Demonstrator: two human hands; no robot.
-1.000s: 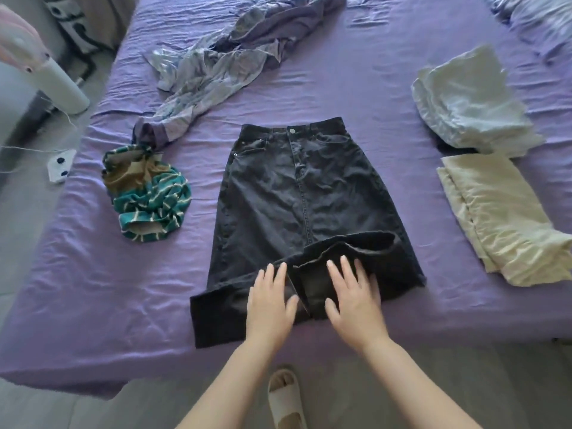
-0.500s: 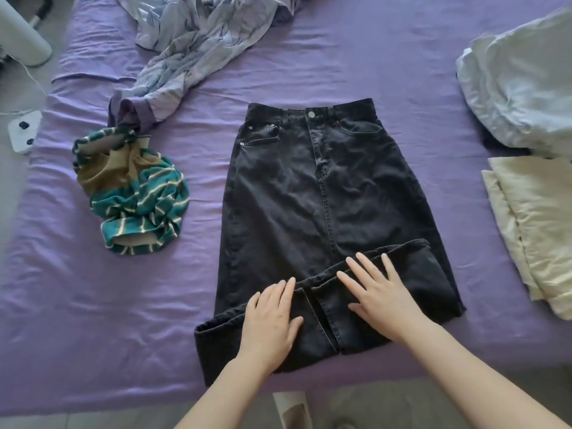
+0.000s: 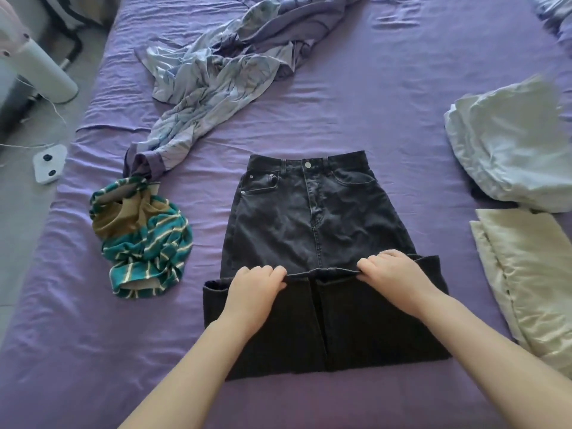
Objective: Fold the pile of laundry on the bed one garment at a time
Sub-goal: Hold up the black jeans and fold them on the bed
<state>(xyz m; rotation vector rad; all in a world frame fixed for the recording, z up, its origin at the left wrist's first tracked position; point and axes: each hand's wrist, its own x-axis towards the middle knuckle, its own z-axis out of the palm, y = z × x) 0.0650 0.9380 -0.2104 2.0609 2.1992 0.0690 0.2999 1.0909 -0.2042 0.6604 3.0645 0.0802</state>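
Skirt [image 3: 309, 230]: black denim, flat on the purple bed [image 3: 356, 113], waistband at the far end, hem folded up toward the middle.
Left hand [image 3: 255, 287]: fingers curled over the folded hem edge, gripping it left of the slit.
Right hand [image 3: 391, 275]: fingers curled over the same edge, gripping it right of the slit.
Fold: near half doubled over, edge level between both hands, roughly halfway up the skirt.
Striped top [image 3: 145, 239]: teal, cream and brown, crumpled on the bed well left of the skirt.
Cream garment [image 3: 526, 274]: folded, at the right edge of the bed, beside the skirt.
White garment [image 3: 510, 144]: loosely folded, just beyond the cream one.
Blue garment [image 3: 223, 66]: pale, patterned, unfolded, sprawled across the far left of the bed, its cuff touching the striped top.
Floor: white socket block [image 3: 48, 164] with a cable, left of the bed.
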